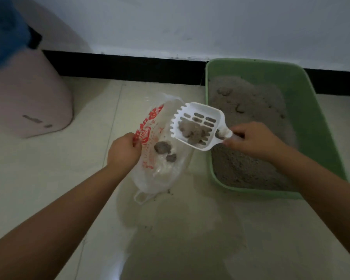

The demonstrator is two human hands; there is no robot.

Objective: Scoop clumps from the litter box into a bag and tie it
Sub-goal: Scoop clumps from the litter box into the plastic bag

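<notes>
Head view: two bare forearms reach in from the bottom corners over pale floor tiles (180, 239). The left hand (124, 151) pinches the rim of a white plastic bag (164, 166), holding its mouth open; two grey clumps (163, 148) lie inside. Its red printing is too blurred to read. The right hand (253, 139) grips the handle of a white slotted scoop (198, 124), long axis running left-right, toothed edge pointing left over the bag, clumps in its bowl. The green litter box (311, 110) sits right against the black skirting (119, 66); a pink bin (26, 102) stands well left.
</notes>
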